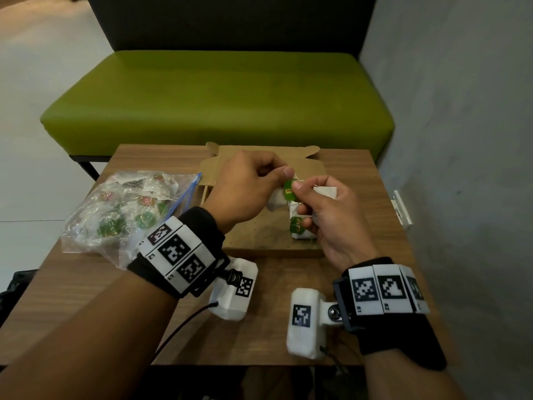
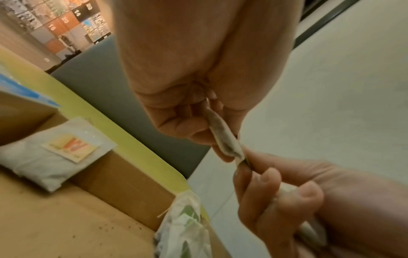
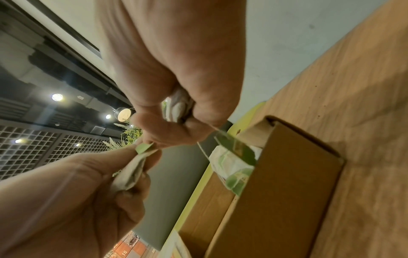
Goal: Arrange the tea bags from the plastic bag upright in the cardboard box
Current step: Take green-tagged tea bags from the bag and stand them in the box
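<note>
Over the open cardboard box [image 1: 253, 235], my left hand [image 1: 281, 176] pinches a white tea bag [image 1: 274, 201] that carries a green tag [image 1: 288, 190]. My right hand [image 1: 301, 194] pinches that tag and holds a second white tea bag [image 1: 326, 192] curled in its fingers. The left wrist view shows the pinched tea bag [image 2: 223, 137] edge-on between both hands. A few tea bags [image 1: 300, 229] stand upright at the box's right end. Another tea bag [image 2: 55, 157], with an orange tag, leans on the box's wall. The clear plastic bag [image 1: 127, 209] with several tea bags lies left of the box.
The box and bag lie on a small wooden table [image 1: 274, 284]. A green bench [image 1: 216, 102] stands behind it and a grey wall [image 1: 461, 140] closes the right side. The box's lid flap [image 1: 259, 153] is folded back at the far edge.
</note>
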Motion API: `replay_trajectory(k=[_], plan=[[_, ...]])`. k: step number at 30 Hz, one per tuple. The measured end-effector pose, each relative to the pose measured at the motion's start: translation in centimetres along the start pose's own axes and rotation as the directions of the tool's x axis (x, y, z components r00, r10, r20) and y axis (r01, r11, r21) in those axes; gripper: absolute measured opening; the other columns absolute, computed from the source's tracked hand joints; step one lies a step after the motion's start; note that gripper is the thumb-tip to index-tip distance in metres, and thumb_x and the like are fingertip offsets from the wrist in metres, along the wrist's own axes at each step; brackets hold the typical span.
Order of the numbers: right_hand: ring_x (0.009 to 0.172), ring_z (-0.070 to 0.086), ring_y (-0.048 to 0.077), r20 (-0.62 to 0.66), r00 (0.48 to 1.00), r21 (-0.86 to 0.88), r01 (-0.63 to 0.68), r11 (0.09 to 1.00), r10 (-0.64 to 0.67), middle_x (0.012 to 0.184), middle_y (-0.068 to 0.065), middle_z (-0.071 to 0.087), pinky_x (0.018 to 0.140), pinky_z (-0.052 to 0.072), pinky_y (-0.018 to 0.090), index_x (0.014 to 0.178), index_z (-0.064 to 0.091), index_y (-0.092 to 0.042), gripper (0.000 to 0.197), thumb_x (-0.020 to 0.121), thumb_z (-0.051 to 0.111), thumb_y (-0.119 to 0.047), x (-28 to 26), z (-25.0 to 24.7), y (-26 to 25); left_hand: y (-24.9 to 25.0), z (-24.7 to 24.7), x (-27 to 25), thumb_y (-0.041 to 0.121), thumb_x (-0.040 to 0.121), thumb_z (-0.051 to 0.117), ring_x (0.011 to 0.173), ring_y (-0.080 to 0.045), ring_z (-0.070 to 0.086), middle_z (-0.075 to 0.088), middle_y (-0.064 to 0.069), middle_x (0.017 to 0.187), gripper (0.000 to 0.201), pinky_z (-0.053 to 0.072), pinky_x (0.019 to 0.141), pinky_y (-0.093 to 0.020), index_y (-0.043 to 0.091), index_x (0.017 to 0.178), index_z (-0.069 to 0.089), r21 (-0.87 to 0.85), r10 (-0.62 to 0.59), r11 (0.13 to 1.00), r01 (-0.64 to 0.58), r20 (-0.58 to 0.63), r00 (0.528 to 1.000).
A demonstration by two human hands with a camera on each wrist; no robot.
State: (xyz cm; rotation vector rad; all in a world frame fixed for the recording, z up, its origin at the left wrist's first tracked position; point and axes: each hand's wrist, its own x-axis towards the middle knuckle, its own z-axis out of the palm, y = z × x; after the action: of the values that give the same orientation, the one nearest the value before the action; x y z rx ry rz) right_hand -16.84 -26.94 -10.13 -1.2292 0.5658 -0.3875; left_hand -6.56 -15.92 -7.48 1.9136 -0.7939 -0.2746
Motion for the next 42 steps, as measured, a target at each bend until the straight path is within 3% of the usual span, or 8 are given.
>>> replay_trajectory(k=[4,10,15,19,28,31,35,42], plan=[[0.044,0.046,0.004,-0.049,0.998,-0.055,0.024,0.998,-0.027,0.061,0.0,0.058,0.039,0.038,0.018,0.089,0.064,-0.016,0.014,0.088,0.077,-0.021,0.0,-0.1,0.1,0.6,0.1,-0.4,0.019,0.097,0.061,0.047,0.002,0.057,0.067,0.003,0.066,0.017,0.04,0.041,-0.012,0.006,0.092,0.071,-0.219,-0.133,0.966,0.137,0.035,0.991],[0.048,0.048,0.005,-0.072,0.997,-0.099,0.033,0.995,-0.04,0.072,0.002,0.063,0.04,0.039,0.019,0.096,0.067,-0.013,0.021,0.087,0.079,-0.027,-0.1,-0.1,0.0,0.9,0.1,-0.6,0.019,0.097,0.061,0.057,-0.003,0.064,0.073,0.001,0.074,0.019,0.047,0.049,-0.015,0.005,0.098,0.074,-0.282,-0.146,0.945,0.165,0.087,0.985],[0.048,0.045,0.004,-0.063,0.997,-0.085,0.042,0.995,-0.047,0.066,-0.002,0.06,0.039,0.035,0.017,0.094,0.065,-0.012,0.023,0.089,0.075,-0.032,-0.2,-0.2,-0.3,1.1,-0.1,-0.6,0.011,0.089,0.07,0.079,-0.008,0.071,0.077,-0.002,0.093,0.015,0.058,0.068,-0.023,0.01,0.104,0.072,-0.274,-0.108,0.949,0.154,0.177,0.978],[0.05,0.043,0.005,-0.054,0.997,-0.092,0.042,0.995,-0.047,0.062,-0.009,0.058,0.041,0.034,0.015,0.092,0.064,-0.015,0.018,0.099,0.063,-0.032,-0.1,-0.5,-0.7,1.0,-0.3,-0.5,0.003,0.088,0.069,0.06,0.003,0.062,0.067,-0.003,0.096,0.017,0.044,0.048,-0.01,0.01,0.103,0.072,-0.177,-0.136,0.972,0.152,0.1,0.986],[0.054,0.044,0.006,-0.002,0.974,0.152,0.223,0.963,-0.225,0.079,-0.001,0.067,0.043,0.035,0.017,0.096,0.063,-0.014,0.007,0.101,0.059,-0.016,-0.5,-0.4,-1.8,-0.6,-0.3,-0.2,0.003,0.086,0.071,0.053,0.004,0.056,0.066,-0.003,0.078,0.012,0.045,0.046,-0.013,0.014,0.091,0.073,-0.002,-0.214,0.977,0.215,0.051,0.975],[0.053,0.044,0.007,-0.039,0.954,0.169,0.301,0.938,-0.299,0.093,0.004,0.073,0.044,0.036,0.018,0.099,0.066,-0.015,0.008,0.101,0.059,-0.011,-0.6,-0.4,-1.9,-0.9,0.0,-0.2,0.004,0.085,0.072,0.07,-0.008,0.065,0.07,-0.002,0.082,0.015,0.058,0.064,-0.027,0.019,0.087,0.072,-0.003,-0.249,0.968,0.251,0.11,0.962],[0.055,0.045,0.006,-0.082,0.942,0.208,0.335,0.919,-0.325,0.105,0.004,0.074,0.045,0.036,0.017,0.103,0.066,-0.017,0.016,0.1,0.056,-0.004,-0.8,-0.4,-2.4,-0.8,0.9,-0.4,0.004,0.087,0.071,0.065,-0.002,0.061,0.065,0.005,0.076,0.014,0.048,0.054,-0.015,0.018,0.089,0.071,-0.048,-0.283,0.952,0.302,0.231,0.931],[0.057,0.045,0.006,-0.083,0.939,0.211,0.343,0.915,-0.333,0.109,0.004,0.074,0.047,0.036,0.017,0.103,0.067,-0.017,0.019,0.1,0.055,-0.002,-0.9,-0.7,-2.5,-0.9,3.5,-0.6,0.01,0.088,0.071,0.081,-0.015,0.068,0.068,-0.003,0.089,0.009,0.059,0.067,-0.026,0.019,0.086,0.068,0.023,-0.323,0.942,0.335,0.336,0.885]])
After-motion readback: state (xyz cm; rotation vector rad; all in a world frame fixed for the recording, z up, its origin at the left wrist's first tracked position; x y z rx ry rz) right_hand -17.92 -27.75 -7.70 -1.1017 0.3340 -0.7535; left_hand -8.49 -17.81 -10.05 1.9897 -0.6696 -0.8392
